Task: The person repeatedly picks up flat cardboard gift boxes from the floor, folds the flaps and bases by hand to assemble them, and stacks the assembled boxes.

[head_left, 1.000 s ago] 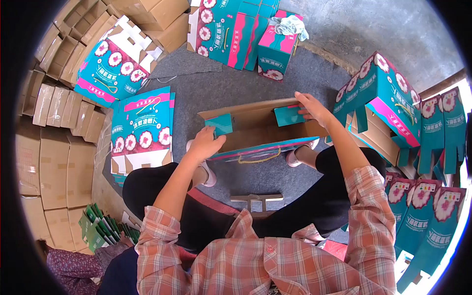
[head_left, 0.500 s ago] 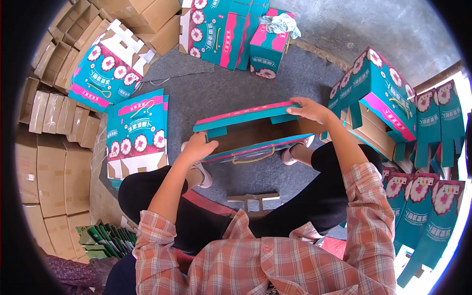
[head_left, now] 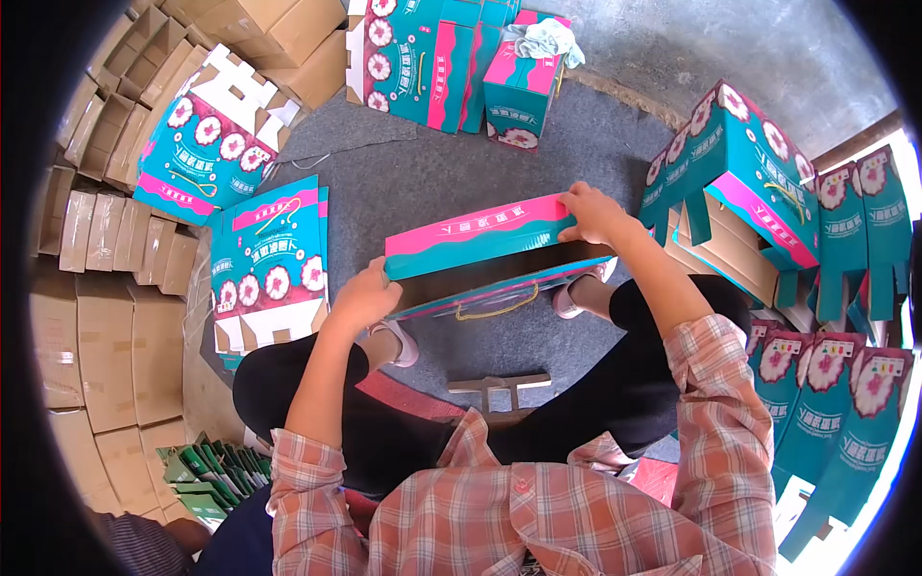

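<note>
on the box flap (head_left: 471, 252), white characters (head_left: 480, 222) cross pink.

Carton: lid (head_left: 471, 235) in teal with a pink band, white lettering; rope handle (head_left: 497, 312), golden yellow. Flattened cartons (head_left: 274, 245): teal and pink, white-and-magenta rounds in a row. Shirt (head_left: 586, 514): orange-pink plaid, white lines. Trousers (head_left: 615, 394): plain black. Shoe (head_left: 407, 350): pale pink. Floor mat (head_left: 370, 173): grey. Stacked cardboard boxes (head_left: 106, 350), from where I stand: brown. Cloth (head_left: 543, 40): pale greenish white.

Along the left, stacked brown cartons (head_left: 104, 355); below, green packets (head_left: 213, 470); toward the top, a crumpled pale cloth (head_left: 544, 40); mid-view, dark grey matting (head_left: 355, 165); lower down, a brownish frame (head_left: 499, 383).
</note>
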The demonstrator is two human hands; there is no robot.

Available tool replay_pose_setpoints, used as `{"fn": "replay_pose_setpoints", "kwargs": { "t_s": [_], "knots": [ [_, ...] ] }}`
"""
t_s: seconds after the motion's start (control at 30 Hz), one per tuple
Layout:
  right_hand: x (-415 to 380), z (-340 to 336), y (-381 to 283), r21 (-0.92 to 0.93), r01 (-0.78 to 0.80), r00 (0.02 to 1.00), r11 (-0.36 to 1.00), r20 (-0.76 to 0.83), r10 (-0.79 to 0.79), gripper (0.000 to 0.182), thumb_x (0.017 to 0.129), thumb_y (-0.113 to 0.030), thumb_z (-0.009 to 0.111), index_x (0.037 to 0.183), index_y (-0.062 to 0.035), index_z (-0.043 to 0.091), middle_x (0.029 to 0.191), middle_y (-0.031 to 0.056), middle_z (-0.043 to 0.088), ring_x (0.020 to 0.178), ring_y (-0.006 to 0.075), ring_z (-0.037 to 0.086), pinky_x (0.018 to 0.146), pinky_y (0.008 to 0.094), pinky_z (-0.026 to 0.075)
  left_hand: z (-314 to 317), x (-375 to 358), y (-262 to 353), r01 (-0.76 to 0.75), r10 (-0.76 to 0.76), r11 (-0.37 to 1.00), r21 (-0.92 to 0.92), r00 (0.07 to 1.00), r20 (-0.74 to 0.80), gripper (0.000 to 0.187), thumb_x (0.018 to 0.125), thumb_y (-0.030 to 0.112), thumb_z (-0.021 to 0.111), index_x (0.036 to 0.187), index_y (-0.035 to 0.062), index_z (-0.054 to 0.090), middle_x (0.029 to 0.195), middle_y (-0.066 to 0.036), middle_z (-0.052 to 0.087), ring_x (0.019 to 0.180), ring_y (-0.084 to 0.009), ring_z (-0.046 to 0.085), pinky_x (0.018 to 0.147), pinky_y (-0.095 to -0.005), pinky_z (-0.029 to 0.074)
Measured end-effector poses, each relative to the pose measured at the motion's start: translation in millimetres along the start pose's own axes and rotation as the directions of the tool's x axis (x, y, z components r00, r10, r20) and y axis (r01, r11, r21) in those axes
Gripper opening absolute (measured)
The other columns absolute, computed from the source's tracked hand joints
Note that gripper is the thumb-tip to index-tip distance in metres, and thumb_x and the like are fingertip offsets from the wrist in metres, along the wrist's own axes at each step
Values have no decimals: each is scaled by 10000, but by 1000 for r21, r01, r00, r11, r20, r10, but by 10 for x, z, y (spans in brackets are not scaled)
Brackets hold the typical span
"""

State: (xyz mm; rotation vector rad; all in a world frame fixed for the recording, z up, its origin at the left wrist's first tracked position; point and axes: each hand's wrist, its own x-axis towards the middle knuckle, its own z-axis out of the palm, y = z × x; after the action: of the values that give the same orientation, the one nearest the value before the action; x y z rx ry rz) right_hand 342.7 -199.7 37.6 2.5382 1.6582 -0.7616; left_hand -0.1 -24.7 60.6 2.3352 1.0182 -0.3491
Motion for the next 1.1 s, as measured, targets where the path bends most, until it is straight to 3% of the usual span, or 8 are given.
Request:
{"fn": "replay_pose_setpoints", "kwargs": {
  "t_s": [0.17, 0.27, 0.47, 0.53, 0.63, 0.87, 0.93, 1.1],
  "knots": [
    [61, 103, 24, -178, 138, 988, 974, -44, -148, 770, 699, -340, 776, 1334, -98, 413, 1271, 122, 459, 1175, 336, 478, 942, 433, 450, -21, -38, 118, -46, 40, 991, -127, 998, -51, 540, 876, 376, 478, 1209, -50, 498, 1092, -273, 592, 979, -380, 607, 856, -423, 457],
    [63, 194, 28, -265, 170, 972, 949, -111, -205, 771, 695, -330, 775, 1323, -84, 402, 1231, 118, 478, 1134, 326, 507, 906, 416, 473, 2, 9, -11, 16, -5, 976, -219, 999, 50, 631, 883, 466, 489, 1221, -68, 485, 1082, -265, 598, 976, -363, 613, 856, -411, 459],
    [76, 254, -24, -340, 141, 968, 930, -147, -201, 755, 683, -305, 780, 1288, -43, 413, 1149, 119, 510, 1038, 307, 561, 838, 396, 503, -3, 90, -81, 44, -9, 969, -242, 990, 143, 750, 891, 599, 435, 1315, -19, 453, 1335, -225, 472, 1238, -329, 462, 1005, -398, 369],
    [92, 285, -39, -380, 116, 969, 918, -161, -189, 761, 680, -301, 784, 1287, -36, 410, 1141, 117, 514, 1029, 306, 567, 828, 387, 508, -82, 72, -24, 109, -3, 778, -619, 985, 170, 808, 880, 652, 408, 1305, -33, 468, 1297, -196, 517, 1224, -297, 471, 997, -371, 371],
    [94, 293, -49, -380, 112, 967, 918, -170, -188, 757, 677, -298, 786, 1280, -35, 412, 1132, 113, 515, 1029, 308, 566, 829, 385, 508, -47, 104, -107, 176, -59, 734, -656, 979, 196, 811, 888, 673, 362, 1301, -14, 486, 1326, -171, 501, 1257, -272, 434, 1016, -364, 350],
    [47, 282, -54, -319, 108, 967, 941, -185, -174, 742, 675, -284, 790, 1274, -52, 417, 1147, 125, 498, 1043, 316, 555, 825, 395, 512, 165, 199, -206, 3, 80, 815, -579, 990, 119, 751, 912, 644, 313, 1353, 54, 452, 1385, -198, 434, 1297, -302, 397, 1062, -411, 304],
    [50, 277, -67, -291, 107, 969, 951, -182, -165, 741, 679, -270, 788, 1283, -62, 413, 1165, 127, 487, 1050, 320, 550, 834, 400, 511, 236, 217, -161, -117, 129, 963, -242, 991, 34, 762, 885, 668, 329, 1397, 109, 402, 1446, -245, 316, 1323, -355, 353, 1077, -449, 279],
    [44, 283, -81, -282, 104, 973, 954, -168, -156, 746, 685, -258, 784, 1297, -64, 404, 1185, 124, 478, 1064, 321, 547, 851, 404, 505, 216, 274, 1, 31, -20, 992, -121, 996, 88, 891, 797, 746, 393, 1436, 130, 319, 1483, -273, 191, 1352, -401, 279, 1087, -458, 268]
  ]
}}
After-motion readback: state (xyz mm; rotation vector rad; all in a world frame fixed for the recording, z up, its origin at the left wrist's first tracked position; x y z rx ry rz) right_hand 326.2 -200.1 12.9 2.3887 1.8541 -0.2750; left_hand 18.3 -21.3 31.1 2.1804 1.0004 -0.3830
